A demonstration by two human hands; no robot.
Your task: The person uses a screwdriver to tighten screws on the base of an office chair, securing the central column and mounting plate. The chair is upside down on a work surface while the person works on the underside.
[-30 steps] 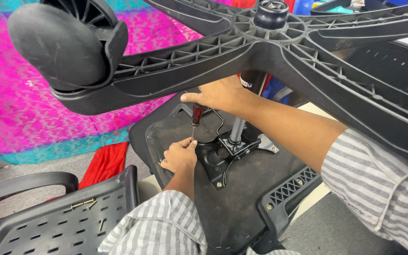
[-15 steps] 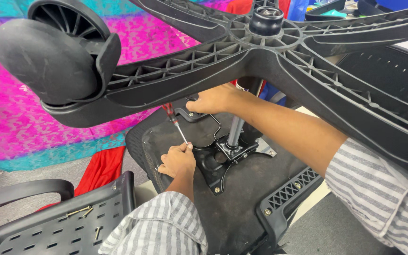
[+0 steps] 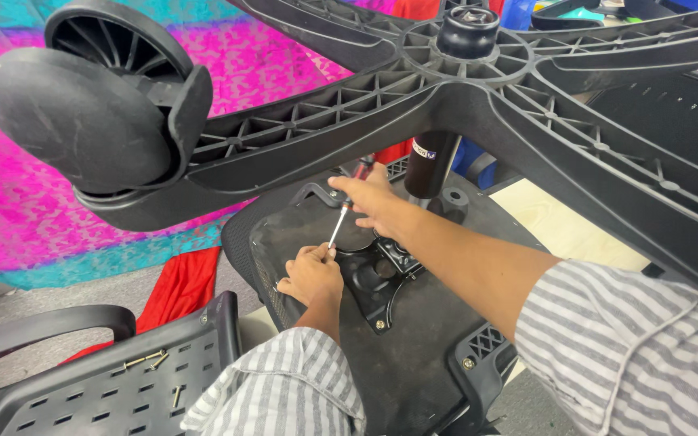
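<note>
My right hand [image 3: 375,203] is closed around a red-handled screwdriver [image 3: 338,226], whose shaft slants down and to the left. At the tip, my left hand [image 3: 311,278] pinches with its fingertips, resting on the black underside of an upturned chair seat [image 3: 422,347]. A black metal mounting plate [image 3: 381,278] is fixed to the seat just right of the tip. Whatever sits under the tip is hidden by my fingers. The gas cylinder [image 3: 430,165] rises from the plate to the black star base [image 3: 414,97] above my hands.
A big caster wheel [image 3: 74,121] on one base arm hangs over the upper left. A perforated black chair part [image 3: 98,396] at the lower left carries a few loose screws [image 3: 145,359]. Pink patterned cloth [image 3: 10,218] and red cloth [image 3: 179,287] cover the floor.
The screwdriver has gone from near upright to slanted, handle up and to the right. My left hand stays at its tip. The view has shifted slightly.
</note>
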